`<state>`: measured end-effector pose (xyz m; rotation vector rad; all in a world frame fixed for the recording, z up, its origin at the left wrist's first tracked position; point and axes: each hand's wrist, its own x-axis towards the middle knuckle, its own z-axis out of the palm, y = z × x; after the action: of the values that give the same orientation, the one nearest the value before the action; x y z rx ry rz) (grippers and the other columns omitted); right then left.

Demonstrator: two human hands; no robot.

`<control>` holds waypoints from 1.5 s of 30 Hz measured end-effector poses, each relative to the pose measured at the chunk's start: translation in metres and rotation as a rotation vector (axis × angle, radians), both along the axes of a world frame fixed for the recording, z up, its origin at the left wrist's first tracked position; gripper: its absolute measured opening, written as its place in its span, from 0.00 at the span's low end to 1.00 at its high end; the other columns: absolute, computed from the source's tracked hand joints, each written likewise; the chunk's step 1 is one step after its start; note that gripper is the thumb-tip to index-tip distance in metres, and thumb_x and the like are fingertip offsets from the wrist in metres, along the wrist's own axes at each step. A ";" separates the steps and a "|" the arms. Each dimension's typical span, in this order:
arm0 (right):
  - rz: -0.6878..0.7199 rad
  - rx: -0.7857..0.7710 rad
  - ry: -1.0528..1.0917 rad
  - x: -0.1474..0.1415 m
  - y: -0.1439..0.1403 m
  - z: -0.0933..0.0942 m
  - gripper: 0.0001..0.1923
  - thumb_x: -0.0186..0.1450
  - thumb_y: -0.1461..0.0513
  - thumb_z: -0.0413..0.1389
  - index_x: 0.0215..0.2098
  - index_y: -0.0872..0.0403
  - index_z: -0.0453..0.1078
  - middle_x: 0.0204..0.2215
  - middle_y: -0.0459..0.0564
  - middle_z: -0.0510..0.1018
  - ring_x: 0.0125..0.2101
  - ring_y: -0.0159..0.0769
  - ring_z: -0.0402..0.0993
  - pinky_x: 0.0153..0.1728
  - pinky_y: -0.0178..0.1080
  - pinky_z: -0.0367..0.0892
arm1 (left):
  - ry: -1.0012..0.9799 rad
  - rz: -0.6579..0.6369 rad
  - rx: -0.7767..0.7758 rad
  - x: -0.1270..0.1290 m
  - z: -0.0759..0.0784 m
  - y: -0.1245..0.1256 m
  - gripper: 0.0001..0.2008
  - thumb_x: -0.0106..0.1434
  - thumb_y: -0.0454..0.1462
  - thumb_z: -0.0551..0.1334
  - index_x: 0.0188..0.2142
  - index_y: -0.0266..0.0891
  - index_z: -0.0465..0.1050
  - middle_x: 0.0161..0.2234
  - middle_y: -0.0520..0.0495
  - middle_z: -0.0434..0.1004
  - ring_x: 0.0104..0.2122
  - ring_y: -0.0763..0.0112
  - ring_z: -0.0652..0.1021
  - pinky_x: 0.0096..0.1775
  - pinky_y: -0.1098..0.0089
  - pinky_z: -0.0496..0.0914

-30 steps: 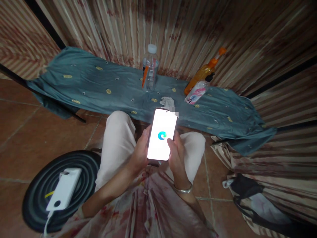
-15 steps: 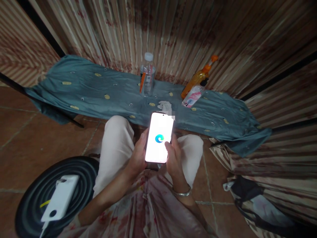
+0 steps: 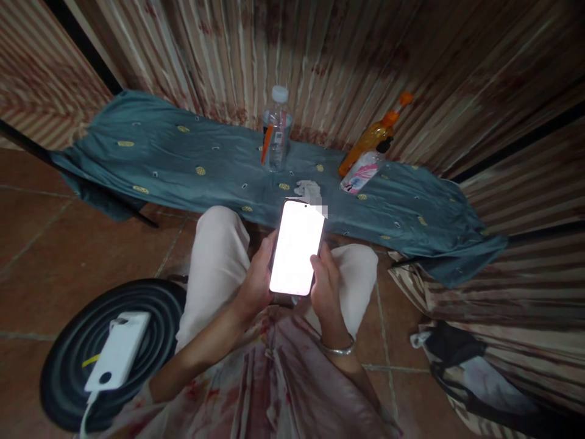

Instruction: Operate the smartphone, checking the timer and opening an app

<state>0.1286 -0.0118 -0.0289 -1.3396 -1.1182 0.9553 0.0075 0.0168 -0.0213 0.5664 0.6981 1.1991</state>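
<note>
Striped curtains, teal cloth [image 3: 183, 161]; both hands' fingers [image 3: 269, 253] round phone [image 3: 296, 248]

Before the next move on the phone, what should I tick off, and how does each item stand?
1. Left hand grips the phone: ok.
2. Right hand supports it, thumb at the screen edge: ok.
3. Screen lit: ok; content readable: not ok, plain white.
4. Phone held above the lap, clear of the teal cloth: ok.
5. Power bank cabled to the phone: cannot tell.
</note>
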 end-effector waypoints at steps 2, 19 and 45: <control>-0.007 0.002 0.018 0.001 0.000 -0.003 0.18 0.71 0.58 0.52 0.56 0.50 0.74 0.44 0.47 0.86 0.39 0.41 0.80 0.39 0.39 0.72 | -0.002 -0.012 0.006 0.000 0.000 0.000 0.32 0.63 0.61 0.66 0.55 0.41 0.79 0.52 0.44 0.86 0.58 0.50 0.81 0.58 0.57 0.76; -0.038 -0.028 0.214 0.000 -0.003 -0.003 0.19 0.66 0.57 0.58 0.53 0.51 0.76 0.52 0.48 0.86 0.51 0.45 0.81 0.48 0.42 0.75 | -0.017 -0.018 0.050 -0.001 -0.002 -0.001 0.32 0.65 0.60 0.65 0.55 0.39 0.78 0.54 0.42 0.85 0.57 0.50 0.81 0.56 0.58 0.76; 0.017 -0.059 0.268 -0.008 -0.010 0.008 0.18 0.63 0.60 0.59 0.51 0.49 0.75 0.42 0.46 0.87 0.45 0.46 0.81 0.47 0.45 0.77 | 0.020 -0.018 0.045 -0.001 -0.004 -0.002 0.33 0.66 0.61 0.63 0.58 0.41 0.77 0.55 0.43 0.85 0.56 0.50 0.82 0.55 0.58 0.77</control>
<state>0.1208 -0.0215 -0.0213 -1.2083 -0.9038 1.1506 0.0063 0.0145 -0.0254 0.6223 0.6827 1.1963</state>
